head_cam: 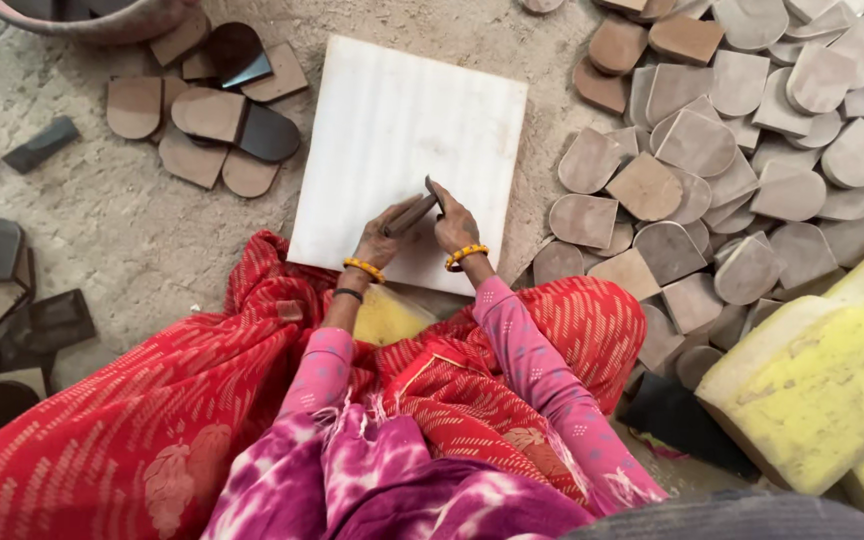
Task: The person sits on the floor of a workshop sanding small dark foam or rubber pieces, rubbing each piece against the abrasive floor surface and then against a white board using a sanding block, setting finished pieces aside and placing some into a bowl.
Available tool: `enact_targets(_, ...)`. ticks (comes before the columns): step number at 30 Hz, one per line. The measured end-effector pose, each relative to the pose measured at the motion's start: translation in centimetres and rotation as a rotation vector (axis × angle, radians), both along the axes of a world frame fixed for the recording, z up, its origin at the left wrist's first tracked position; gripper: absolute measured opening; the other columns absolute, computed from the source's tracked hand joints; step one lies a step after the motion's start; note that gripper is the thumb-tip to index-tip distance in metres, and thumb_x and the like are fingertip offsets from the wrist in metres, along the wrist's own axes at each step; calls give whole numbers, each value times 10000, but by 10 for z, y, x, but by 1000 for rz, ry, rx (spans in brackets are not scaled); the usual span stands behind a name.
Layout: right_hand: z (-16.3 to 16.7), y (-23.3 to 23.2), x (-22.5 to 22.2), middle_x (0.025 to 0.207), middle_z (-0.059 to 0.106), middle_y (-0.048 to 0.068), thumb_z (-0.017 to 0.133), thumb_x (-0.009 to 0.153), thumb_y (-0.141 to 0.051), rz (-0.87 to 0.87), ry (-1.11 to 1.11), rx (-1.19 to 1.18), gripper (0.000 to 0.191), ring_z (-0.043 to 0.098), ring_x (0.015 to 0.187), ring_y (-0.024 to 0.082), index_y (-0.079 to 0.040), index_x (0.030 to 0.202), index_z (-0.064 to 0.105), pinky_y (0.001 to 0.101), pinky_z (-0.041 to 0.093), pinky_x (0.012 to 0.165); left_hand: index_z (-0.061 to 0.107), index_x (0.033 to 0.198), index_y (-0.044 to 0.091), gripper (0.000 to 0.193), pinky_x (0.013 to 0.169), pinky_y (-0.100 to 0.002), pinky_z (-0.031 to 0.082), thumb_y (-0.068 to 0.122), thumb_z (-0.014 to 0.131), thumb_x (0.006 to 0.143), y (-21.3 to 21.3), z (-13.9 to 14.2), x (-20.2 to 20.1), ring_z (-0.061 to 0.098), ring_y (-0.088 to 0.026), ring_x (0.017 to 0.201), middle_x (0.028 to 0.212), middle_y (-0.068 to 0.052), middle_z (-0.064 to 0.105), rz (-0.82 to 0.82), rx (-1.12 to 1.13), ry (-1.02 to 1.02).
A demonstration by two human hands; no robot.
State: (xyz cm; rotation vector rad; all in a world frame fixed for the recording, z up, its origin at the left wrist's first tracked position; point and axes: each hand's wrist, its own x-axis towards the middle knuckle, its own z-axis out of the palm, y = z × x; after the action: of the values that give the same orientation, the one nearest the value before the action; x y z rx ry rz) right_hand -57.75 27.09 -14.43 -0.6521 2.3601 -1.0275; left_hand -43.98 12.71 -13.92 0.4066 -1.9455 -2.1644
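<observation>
Seated on the floor [112, 215], knees draped in red patterned cloth [102, 420]. Both hands together over the near edge of a white slab [392, 130]: left hand [380, 240] and right hand [452, 225] closed between them on one flat, dark heel-shaped piece [410, 216], tilted up off the slab. Looks like a trimming or scraping step on that single piece, though any blade between the fingers too small to make out. Next move, by judgement, calls for a firm pinch on the piece and a steady press against the slab, fingers kept clear of the worked edge.

Beyond the slab's right edge, a large heap of grey-brown heel-shaped pieces [732, 130], overlapping, spreading to the far right corner of view. Off the slab's far left corner, a smaller cluster of brown and black pieces [212, 115], beside the rim of a round tub [102, 25]. More dark pieces [2, 300] along the left. Yellow foam blocks [822, 380] at the near right. Rough, sandy concrete underfoot; no walls in view.
</observation>
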Motion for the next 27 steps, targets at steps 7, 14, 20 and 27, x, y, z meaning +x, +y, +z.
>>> enact_targets(7,67,-14,46,1484,570,92,504,834,24,46,238,86,710,639,1151,364,-211,1504,493,440,530,954,756,1134,134,308,892,-476,559,134,609,864,-1,18,-20,696,-388,982,1057,-213,736,-30,-828,-592)
enact_targets(14,63,-12,70,1577,529,2,485,889,-11,137,450,153,626,681,1040,320,-220,1478,525,441,572,845,705,954,74,161,792,-473,572,149,752,819,21,15,12,709,-384,918,934,-174,739,156,-821,-358)
enact_targets(20,15,-17,33,1453,615,56,458,888,9,228,156,-21,746,674,1215,322,-297,1564,541,458,576,982,734,1114,104,316,728,-441,571,46,730,803,13,42,25,697,-399,885,963,-197,713,280,-636,-151)
enact_targets(27,47,-4,78,1487,586,74,468,866,-17,164,522,261,712,669,1029,343,-233,1543,509,465,574,831,684,973,55,170,761,-446,567,110,776,840,14,16,18,691,-389,910,965,-154,719,164,-757,-376)
